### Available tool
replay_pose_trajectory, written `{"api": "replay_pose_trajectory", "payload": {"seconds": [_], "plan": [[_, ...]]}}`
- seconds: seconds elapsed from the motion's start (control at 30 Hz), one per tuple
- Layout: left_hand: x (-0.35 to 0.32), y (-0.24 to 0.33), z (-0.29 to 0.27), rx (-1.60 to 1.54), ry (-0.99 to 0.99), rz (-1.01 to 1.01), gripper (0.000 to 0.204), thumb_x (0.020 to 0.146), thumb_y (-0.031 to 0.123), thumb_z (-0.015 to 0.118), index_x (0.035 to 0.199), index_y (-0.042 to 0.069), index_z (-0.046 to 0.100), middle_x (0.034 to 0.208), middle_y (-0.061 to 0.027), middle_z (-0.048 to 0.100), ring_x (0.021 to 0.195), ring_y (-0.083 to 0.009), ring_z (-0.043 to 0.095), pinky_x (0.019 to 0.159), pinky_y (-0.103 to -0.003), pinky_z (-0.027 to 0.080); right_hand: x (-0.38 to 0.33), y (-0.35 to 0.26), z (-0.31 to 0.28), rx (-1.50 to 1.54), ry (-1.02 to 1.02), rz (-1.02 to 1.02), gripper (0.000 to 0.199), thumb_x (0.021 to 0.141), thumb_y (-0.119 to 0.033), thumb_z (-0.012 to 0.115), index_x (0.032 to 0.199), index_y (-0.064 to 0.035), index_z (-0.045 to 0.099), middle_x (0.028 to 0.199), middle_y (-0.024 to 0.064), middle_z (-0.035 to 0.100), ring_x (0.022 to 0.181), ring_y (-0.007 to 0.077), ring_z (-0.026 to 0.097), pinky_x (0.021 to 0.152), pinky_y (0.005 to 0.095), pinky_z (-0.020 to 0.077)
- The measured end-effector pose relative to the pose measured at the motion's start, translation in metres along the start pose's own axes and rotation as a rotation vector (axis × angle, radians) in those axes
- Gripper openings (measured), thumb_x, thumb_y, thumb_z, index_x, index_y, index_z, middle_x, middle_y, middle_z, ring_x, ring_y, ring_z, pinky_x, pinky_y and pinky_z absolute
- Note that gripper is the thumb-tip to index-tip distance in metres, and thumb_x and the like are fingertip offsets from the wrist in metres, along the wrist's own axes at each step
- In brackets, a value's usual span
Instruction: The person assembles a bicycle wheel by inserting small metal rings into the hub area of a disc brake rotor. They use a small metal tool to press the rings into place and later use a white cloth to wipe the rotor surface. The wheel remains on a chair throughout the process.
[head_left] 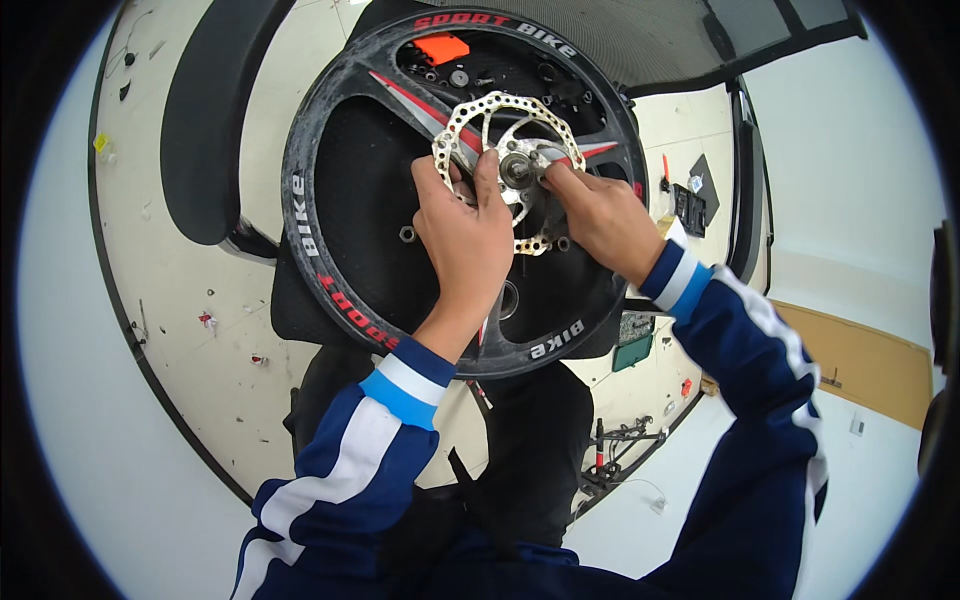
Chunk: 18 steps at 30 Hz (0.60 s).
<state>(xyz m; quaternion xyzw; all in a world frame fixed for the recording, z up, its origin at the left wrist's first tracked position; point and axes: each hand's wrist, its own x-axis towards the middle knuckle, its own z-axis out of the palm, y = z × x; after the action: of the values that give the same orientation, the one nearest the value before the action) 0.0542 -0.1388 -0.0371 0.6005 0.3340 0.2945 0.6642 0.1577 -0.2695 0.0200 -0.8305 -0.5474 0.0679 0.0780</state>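
Observation:
A black bicycle wheel (pixel 300 215) with thick spokes and red and white lettering lies flat in front of me. Over its hub sits a silver, hole-punched disc brake rotor (pixel 453 125). My left hand (pixel 465 230) pinches the rotor's left side, thumb on top and the other fingers curled at its edge. The fingers of my right hand (pixel 605 215) are closed at the rotor's right side, beside the hub axle (pixel 518 170). Whether they hold a small part there or only the rotor is hidden.
The wheel rests on a black chair seat (pixel 350 150) with an armrest (pixel 205 120) at the left. An orange piece (pixel 441 48), a hex nut (pixel 407 234) and several small metal parts lie on the seat. A tool case (pixel 690 210) and a bike frame (pixel 625 445) are on the floor.

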Motion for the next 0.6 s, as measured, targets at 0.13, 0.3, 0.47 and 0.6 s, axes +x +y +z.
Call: {"api": "replay_pose_trajectory", "payload": {"seconds": [0.13, 0.3, 0.47, 0.6], "plan": [[-0.004, 0.001, 0.009, -0.025, 0.056, -0.015, 0.032, 0.100, 0.022, 0.066, 0.099, -0.001, 0.043, 0.077, -0.0161, 0.063, 0.067, -0.0319, 0.071, 0.059, -0.038, 0.052, 0.006, -0.029, 0.015, -0.018, 0.156, 0.287, 0.014, 0.098, -0.008, 0.057, 0.110, -0.0031, 0.053, 0.075, 0.0250, 0.065, 0.070, 0.0450, 0.065, 0.059, 0.0521, 0.0489], [-0.013, -0.001, 0.011, -0.023, 0.052, -0.071, 0.032, 0.101, 0.022, 0.064, 0.100, -0.001, 0.042, 0.078, -0.0174, 0.063, 0.069, -0.0312, 0.070, 0.059, -0.038, 0.052, 0.019, -0.047, 0.025, -0.020, 0.300, 0.456, 0.010, 0.095, -0.010, 0.056, 0.098, -0.0006, 0.053, 0.069, 0.0255, 0.064, 0.064, 0.0444, 0.064, 0.058, 0.0538, 0.0506], [-0.011, -0.002, 0.008, -0.041, 0.032, -0.050, 0.030, 0.101, 0.020, 0.064, 0.101, 0.000, 0.042, 0.082, -0.0171, 0.061, 0.069, -0.0292, 0.068, 0.060, -0.039, 0.051, 0.015, -0.039, 0.007, 0.118, 0.231, 0.377, 0.015, 0.097, -0.014, 0.060, 0.102, 0.0000, 0.056, 0.072, 0.0267, 0.064, 0.070, 0.0466, 0.064, 0.064, 0.0546, 0.0503], [-0.008, -0.001, 0.004, -0.077, -0.003, -0.072, 0.027, 0.101, 0.018, 0.063, 0.105, -0.001, 0.044, 0.083, -0.0158, 0.060, 0.069, -0.0301, 0.067, 0.061, -0.040, 0.051, 0.009, -0.035, -0.014, 0.182, 0.161, 0.301, 0.015, 0.096, -0.010, 0.061, 0.101, 0.0025, 0.055, 0.078, 0.0267, 0.065, 0.075, 0.0474, 0.063, 0.065, 0.0519, 0.0485]]}}
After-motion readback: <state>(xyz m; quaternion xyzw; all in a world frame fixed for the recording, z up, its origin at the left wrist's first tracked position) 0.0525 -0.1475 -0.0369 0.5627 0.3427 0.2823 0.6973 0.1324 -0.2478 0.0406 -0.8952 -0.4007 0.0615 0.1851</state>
